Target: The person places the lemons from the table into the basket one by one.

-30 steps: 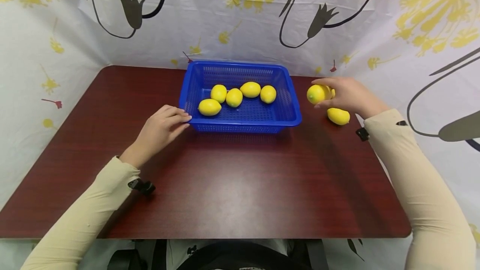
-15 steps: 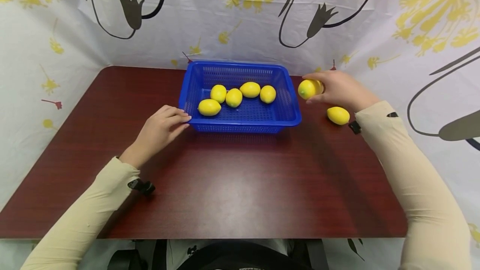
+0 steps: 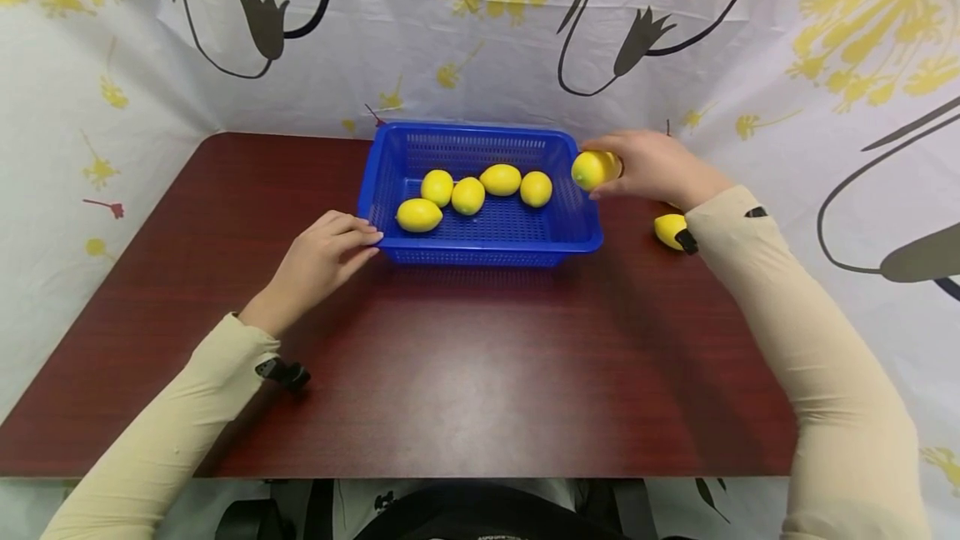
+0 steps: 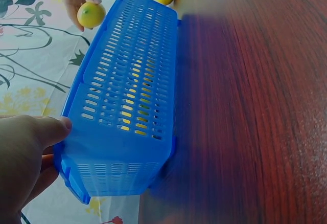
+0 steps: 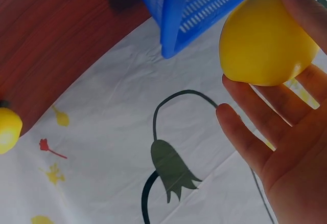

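Note:
A blue plastic basket (image 3: 480, 257) with slotted walls holds several yellow lemons (image 3: 468, 196) on its floor. At its near left corner my left hand (image 3: 318, 261) pinches the rim; in the left wrist view the thumb (image 4: 53, 129) lies against the outer wall. My right hand (image 3: 656, 167) grips a lemon (image 3: 592, 170) between thumb and fingers, level with the basket's right rim. Seen from the right wrist, that lemon (image 5: 265, 40) sits in the fingertips beside the basket's corner (image 5: 173, 35).
Another lemon (image 3: 670, 232) lies on the dark red wooden table (image 3: 465, 373) right of the basket, partly behind the right wrist's camera. A white patterned cloth (image 3: 487, 48) hangs behind the table and at its sides.
My right hand has carried its lemon leftward from above the table's right side to the basket's right rim. The left hand and the basket have stayed in place.

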### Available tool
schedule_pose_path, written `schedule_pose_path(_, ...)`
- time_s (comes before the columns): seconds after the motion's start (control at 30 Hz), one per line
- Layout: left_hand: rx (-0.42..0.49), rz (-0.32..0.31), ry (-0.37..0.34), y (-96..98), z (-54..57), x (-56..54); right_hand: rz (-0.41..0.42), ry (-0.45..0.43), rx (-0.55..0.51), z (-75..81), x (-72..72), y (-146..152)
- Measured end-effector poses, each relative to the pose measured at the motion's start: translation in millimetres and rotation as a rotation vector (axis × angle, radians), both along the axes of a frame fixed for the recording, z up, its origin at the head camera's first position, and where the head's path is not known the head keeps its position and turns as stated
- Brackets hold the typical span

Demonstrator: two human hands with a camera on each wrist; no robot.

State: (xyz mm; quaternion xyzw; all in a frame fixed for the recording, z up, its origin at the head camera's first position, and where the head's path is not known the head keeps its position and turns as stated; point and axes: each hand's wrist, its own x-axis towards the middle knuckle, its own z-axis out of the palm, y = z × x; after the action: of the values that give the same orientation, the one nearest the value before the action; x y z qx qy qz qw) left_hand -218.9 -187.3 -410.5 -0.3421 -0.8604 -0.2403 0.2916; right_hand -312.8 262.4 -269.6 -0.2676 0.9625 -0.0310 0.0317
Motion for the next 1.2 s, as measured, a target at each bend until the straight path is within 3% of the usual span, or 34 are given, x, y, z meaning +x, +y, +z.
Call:
schedule_pose_path(0.4, 0.001, 0.003, -0.014, -0.7, -1.6, -0.5, 0.072, 0.054, 0.020, -2.9, -10.5, -23)
schedule_pose_path(0.77, -0.002, 0.003, -0.005, -0.7, -1.9, -0.8, 0.139, 0.035, 0.012, -4.3, -17.7, -44)
schedule_pose_path(1.2, 0.020, -0.018, 0.012, -0.1, -2.5, -2.5, 0.157, 0.014, 0.019, -4.7, -20.1, -60)
